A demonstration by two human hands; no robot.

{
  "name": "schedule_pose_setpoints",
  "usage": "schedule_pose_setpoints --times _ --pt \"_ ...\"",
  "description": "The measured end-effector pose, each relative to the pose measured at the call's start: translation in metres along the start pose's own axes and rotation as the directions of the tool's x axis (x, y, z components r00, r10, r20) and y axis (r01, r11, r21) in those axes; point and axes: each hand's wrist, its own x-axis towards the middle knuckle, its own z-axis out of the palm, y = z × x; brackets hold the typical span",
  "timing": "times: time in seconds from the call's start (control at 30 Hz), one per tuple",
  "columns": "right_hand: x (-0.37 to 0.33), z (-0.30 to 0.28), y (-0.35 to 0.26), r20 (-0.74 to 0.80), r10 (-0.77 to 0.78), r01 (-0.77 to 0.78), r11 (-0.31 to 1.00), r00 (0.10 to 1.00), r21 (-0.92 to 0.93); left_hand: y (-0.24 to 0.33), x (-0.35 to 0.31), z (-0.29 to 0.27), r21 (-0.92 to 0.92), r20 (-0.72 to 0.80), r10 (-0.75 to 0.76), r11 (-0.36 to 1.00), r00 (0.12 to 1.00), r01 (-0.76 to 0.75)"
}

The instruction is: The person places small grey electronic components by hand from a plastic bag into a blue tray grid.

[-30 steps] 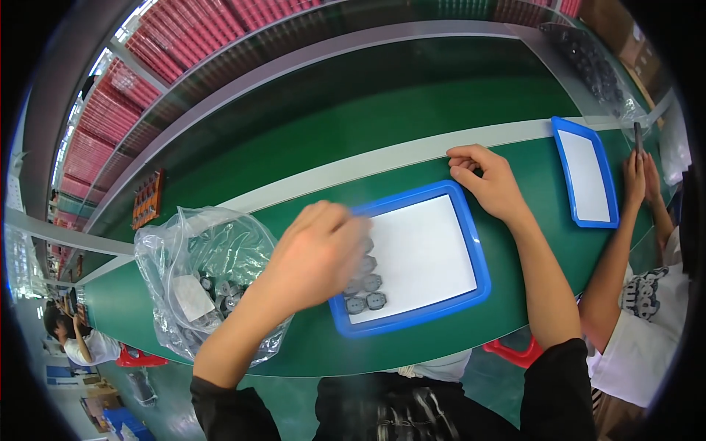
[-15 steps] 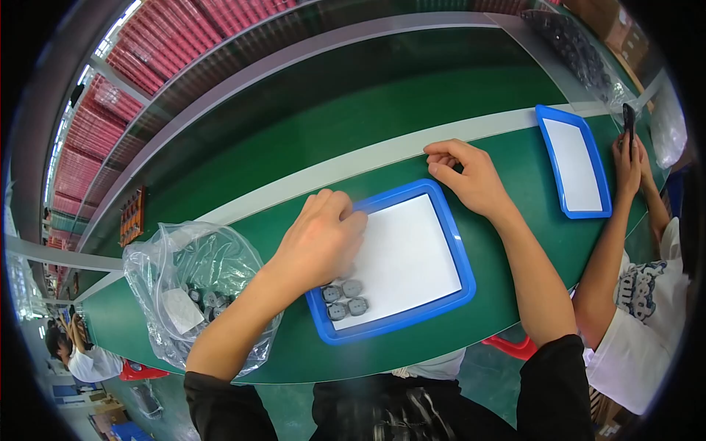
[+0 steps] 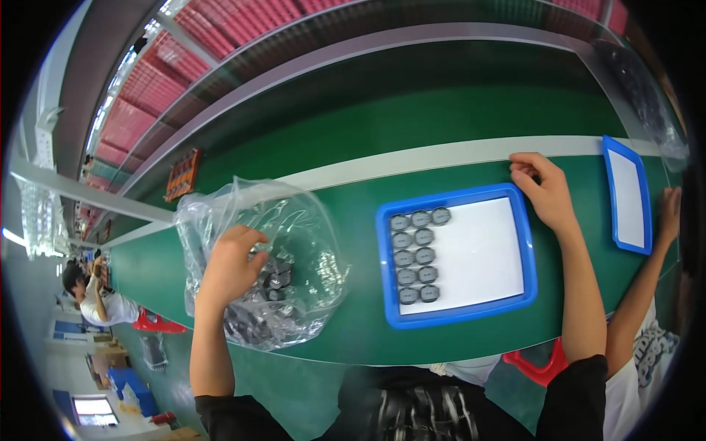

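Note:
My left hand (image 3: pixel 234 263) is over the clear plastic bag (image 3: pixel 323 253), its thumb and index finger apart with nothing visible between them. Inside the bag, beside that hand, lies a loose heap of small dark grey parts (image 3: pixel 278 281). A blue tray (image 3: pixel 531 250) with a white sheet (image 3: pixel 478 257) on its bottom sits between my hands. Several rounded grey parts (image 3: pixel 425 256) stand in two columns along its left side, and one more starts a third column at the far end. My right hand (image 3: pixel 543 192) rests at the tray's far right corner, fingers loosely curled, thumb apart, holding nothing visible.
To the right stands a second blue tray (image 3: pixel 647 213) with a white sheet, near another person's hand (image 3: pixel 669 209). An orange rack (image 3: pixel 182 175) sits at the far left. A red stool (image 3: pixel 540 364) shows under the table's near edge.
My left hand has gone from the tray to the bag on the left. The view has shifted, revealing the rows of grey parts. My right hand stays beside the tray.

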Motion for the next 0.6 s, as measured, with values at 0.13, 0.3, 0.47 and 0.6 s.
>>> schedule_pose_setpoints --times 0.13,0.3,0.47,0.6 --pt "0.003 0.005 -0.009 -0.007 0.055 -0.055 0.998 0.998 -0.006 -0.004 -0.017 0.005 0.082 0.056 0.192 0.977 0.980 -0.197" --pt "0.004 0.008 -0.003 -0.007 -0.039 0.039 0.999 0.999 0.036 -0.014 -0.012 0.031 0.097 0.102 0.206 0.972 0.973 -0.216" --pt "-0.002 0.006 0.007 -0.025 -0.013 0.013 1.000 1.000 0.007 -0.012 -0.002 0.041 0.060 -0.071 0.179 0.983 0.981 -0.175" --pt "-0.003 0.004 0.004 -0.028 -0.027 0.027 1.000 0.999 -0.006 0.015 0.001 0.029 -0.082 -0.191 0.222 0.967 0.956 -0.241"
